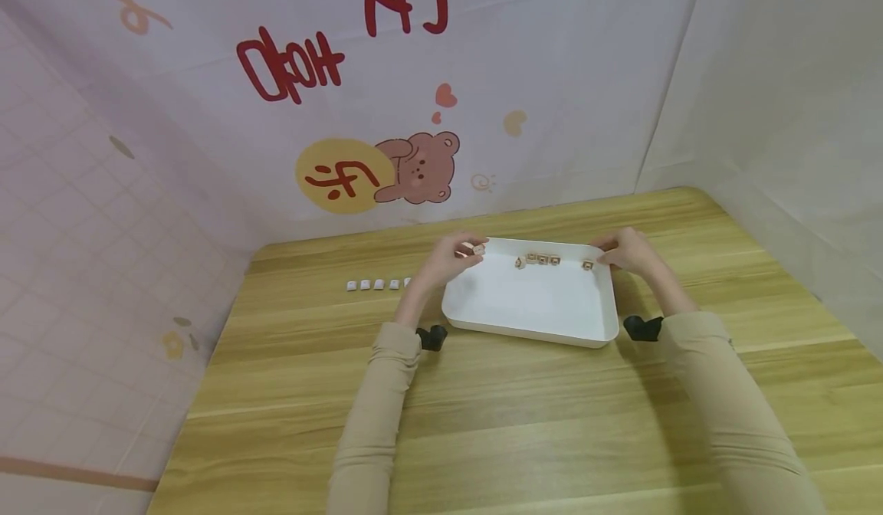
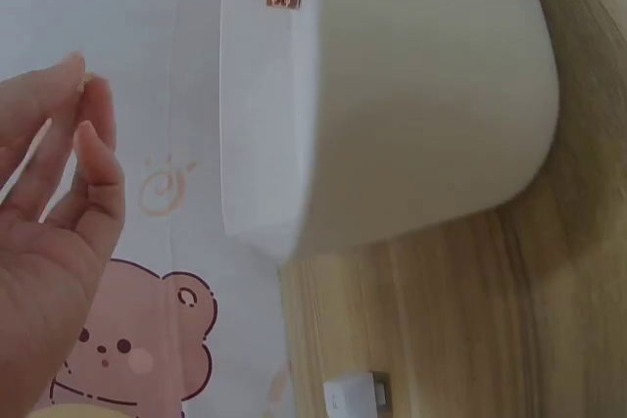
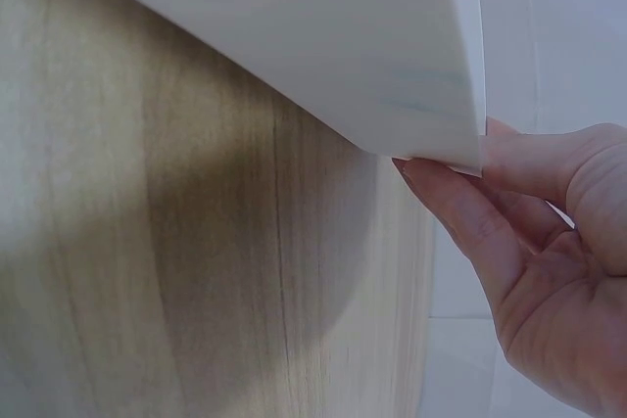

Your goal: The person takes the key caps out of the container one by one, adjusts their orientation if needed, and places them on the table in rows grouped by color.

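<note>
A white tray [image 1: 531, 332] lies on the table, with several small brown-and-white keycap-like pieces [image 1: 543, 260] along its far side. Above its far left corner the left hand [image 1: 444, 260] pinches one small white piece [image 1: 479, 249]; in the left wrist view that hand [image 2: 59, 203] mostly hides the piece between thumb and fingers. The right hand [image 1: 631, 253] grips the tray's far right corner. Seen from the right wrist, the thumb of the right hand [image 3: 549, 232] is on one side of the tray wall [image 3: 392, 75] and the fingers are on the other.
Left of the tray, several small white pieces [image 1: 379, 284] stand in a row on the wooden table [image 1: 297, 369], partly hidden by the left arm. A black wrist mount [image 1: 431, 338] is on the left wrist and another [image 1: 643, 328] on the right. A printed cloth [image 1: 552, 101] hangs behind.
</note>
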The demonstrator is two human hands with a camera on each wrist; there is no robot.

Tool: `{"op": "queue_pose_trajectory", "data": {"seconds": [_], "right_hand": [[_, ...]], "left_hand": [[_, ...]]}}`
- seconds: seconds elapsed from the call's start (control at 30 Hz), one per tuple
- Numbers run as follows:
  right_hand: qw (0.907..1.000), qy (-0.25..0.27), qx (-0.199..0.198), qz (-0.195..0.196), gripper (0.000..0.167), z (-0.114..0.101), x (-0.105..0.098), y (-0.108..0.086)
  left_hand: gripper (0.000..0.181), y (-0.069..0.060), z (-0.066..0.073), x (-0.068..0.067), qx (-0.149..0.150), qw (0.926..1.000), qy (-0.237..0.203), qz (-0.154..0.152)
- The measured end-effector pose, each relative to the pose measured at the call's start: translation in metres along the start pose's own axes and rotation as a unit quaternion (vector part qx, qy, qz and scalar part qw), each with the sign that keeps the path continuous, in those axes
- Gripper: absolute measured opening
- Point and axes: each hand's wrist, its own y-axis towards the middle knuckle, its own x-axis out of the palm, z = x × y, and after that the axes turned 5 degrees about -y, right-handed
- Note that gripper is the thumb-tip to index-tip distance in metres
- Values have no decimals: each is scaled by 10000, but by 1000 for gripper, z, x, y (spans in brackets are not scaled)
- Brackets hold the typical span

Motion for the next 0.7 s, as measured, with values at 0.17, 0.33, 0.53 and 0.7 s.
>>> {"op": "queue_pose_trajectory", "data": {"seconds": [0.17, 0.33, 0.53, 0.7], "right_hand": [[10000, 18, 21, -13, 39, 0, -1, 0], [10000, 59, 20, -56, 39, 0, -1, -1], [9999, 110, 42, -20, 38, 0, 1, 0], [9999, 101, 40, -17, 38, 0, 0, -1]], "left_hand": [[23, -4, -6, -6, 34, 9999, -102, 55], [20, -14, -9, -12, 167, 9997, 115, 113], [27, -34, -16, -32, 16, 9993, 314, 179], [21, -51, -29, -49, -252, 9956, 807, 407]]}}
